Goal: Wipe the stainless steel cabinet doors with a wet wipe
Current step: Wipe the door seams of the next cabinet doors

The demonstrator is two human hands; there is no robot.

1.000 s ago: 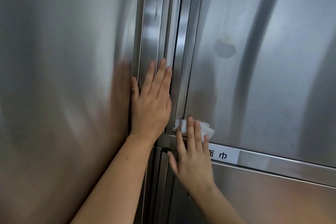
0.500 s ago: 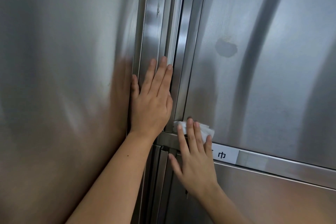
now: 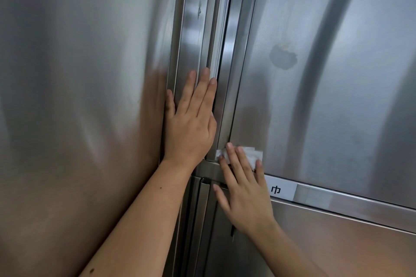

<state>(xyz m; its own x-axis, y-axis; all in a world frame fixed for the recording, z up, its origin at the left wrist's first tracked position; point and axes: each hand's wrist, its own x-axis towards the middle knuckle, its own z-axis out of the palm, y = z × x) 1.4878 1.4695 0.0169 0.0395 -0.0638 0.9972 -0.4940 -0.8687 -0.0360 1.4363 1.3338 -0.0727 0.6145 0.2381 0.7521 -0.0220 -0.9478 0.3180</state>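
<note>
- Since a second ago the right hand (image 3: 247, 195) slides a little to the right along the rail, so it now covers the first character of the white label (image 3: 281, 190) and only one character shows; the left hand (image 3: 191, 126) keeps its place
- The wet wipe (image 3: 253, 155) is a small white crumpled pad lying flat against the upper right cabinet door (image 3: 337, 74), at that door's lower left corner, just above the horizontal rail (image 3: 360, 207)
- The right hand's fingers (image 3: 234, 164) are stretched out nearly straight and slightly spread, their tips pressing the wipe onto the steel; they do not curl round it, and the thumb points left, off the wipe
- The left hand lies flat on the vertical centre strip (image 3: 191, 29) between the doors, its fingers (image 3: 202, 90) straight, close together and pointing up, holding nothing; its little-finger edge sits against the left cabinet door (image 3: 78, 96)
- A dark roundish smudge (image 3: 282, 57) marks the upper right door, well above the wipe
- The label sits on the rail, touching the right hand's outer edge
- Below the rail a lower cabinet door (image 3: 337, 243) shows, with the right forearm crossing in front of it
- Both forearms are bare and rise from the lower edge of the view
</note>
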